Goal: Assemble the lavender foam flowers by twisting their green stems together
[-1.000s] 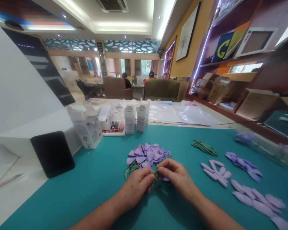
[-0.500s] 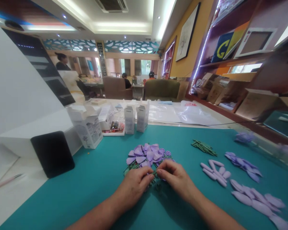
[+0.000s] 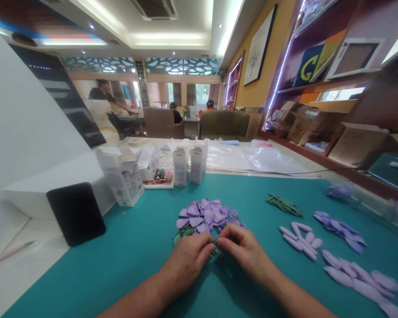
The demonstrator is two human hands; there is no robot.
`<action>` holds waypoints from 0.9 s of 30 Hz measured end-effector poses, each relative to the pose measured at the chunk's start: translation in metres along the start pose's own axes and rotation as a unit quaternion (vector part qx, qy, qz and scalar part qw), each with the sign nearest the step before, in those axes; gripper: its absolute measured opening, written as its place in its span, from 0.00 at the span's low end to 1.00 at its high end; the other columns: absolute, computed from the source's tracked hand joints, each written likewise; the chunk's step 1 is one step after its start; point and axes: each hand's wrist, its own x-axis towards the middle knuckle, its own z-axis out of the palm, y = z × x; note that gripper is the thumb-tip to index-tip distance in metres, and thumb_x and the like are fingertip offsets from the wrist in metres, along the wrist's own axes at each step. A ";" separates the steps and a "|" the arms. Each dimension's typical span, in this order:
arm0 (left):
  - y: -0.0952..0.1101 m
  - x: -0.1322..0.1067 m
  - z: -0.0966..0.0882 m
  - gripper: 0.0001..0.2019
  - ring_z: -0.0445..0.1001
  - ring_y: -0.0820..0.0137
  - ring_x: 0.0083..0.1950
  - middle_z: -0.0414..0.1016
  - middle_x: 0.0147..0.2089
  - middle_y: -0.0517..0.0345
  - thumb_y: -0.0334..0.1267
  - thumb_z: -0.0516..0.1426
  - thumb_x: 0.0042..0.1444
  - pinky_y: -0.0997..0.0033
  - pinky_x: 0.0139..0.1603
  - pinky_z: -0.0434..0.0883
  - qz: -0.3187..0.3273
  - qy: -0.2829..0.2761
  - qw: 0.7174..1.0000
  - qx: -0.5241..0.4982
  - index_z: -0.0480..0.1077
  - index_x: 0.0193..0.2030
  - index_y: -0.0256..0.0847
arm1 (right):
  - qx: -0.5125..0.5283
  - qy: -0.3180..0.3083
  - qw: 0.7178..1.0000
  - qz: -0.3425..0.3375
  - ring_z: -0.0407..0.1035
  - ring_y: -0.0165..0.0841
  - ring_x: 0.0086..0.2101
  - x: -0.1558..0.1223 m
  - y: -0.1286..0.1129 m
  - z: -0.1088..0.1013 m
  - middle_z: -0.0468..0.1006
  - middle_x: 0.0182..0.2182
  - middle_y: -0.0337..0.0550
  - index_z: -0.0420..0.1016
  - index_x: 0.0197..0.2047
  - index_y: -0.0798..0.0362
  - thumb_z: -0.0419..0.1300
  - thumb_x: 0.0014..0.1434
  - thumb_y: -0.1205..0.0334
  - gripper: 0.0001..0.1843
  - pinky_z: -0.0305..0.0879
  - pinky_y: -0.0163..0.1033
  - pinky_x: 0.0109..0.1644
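Note:
In front of me a heap of lilac petal pieces lies on the teal mat, mixed with small green pieces. Just on the near side of this heap, my left hand and my right hand meet with thumbs and forefingers pinched. Between the fingertips a small green piece shows in part; its exact kind is too small and covered to make out. Both hands appear closed on it. Dark green bits lie on the mat just under the fingertips, partly hidden by the hands.
To the right lie green stems, long lilac pieces, purple petals and pale petals. White boxes stand behind at left, near a black tablet. A pen rests at far left. Other people sit far back.
My hands stay pinched together at nearly the same spot, with only slight finger movement. The camera view has shifted a little. A person at the far left back has leaned to the right.

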 end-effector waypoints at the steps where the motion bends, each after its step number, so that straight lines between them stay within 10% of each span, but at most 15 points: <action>1: 0.000 0.000 0.000 0.11 0.66 0.70 0.31 0.67 0.26 0.62 0.40 0.49 0.60 0.73 0.33 0.58 -0.001 0.000 1.000 0.000 0.67 0.31 0.41 | -0.002 0.000 1.000 -0.001 0.54 0.28 0.23 0.000 0.000 0.000 0.62 0.19 0.33 0.68 0.25 0.54 0.62 0.51 0.50 0.15 0.49 0.35 0.27; 14: 0.002 -0.001 -0.002 0.12 0.64 0.71 0.29 0.65 0.25 0.63 0.42 0.48 0.61 0.73 0.32 0.57 0.015 0.001 1.000 -0.024 0.65 0.28 0.41 | -0.055 0.005 0.997 -0.050 0.58 0.29 0.24 -0.005 -0.002 0.001 0.66 0.21 0.36 0.69 0.26 0.54 0.59 0.55 0.48 0.17 0.52 0.34 0.28; 27: -0.001 0.008 -0.007 0.09 0.58 0.78 0.17 0.67 0.21 0.63 0.42 0.50 0.57 0.77 0.20 0.55 -0.085 -0.041 0.943 -0.320 0.65 0.38 0.38 | 0.027 0.030 0.999 -0.025 0.68 0.30 0.27 -0.002 -0.001 0.002 0.75 0.27 0.40 0.75 0.39 0.53 0.58 0.57 0.44 0.19 0.66 0.36 0.32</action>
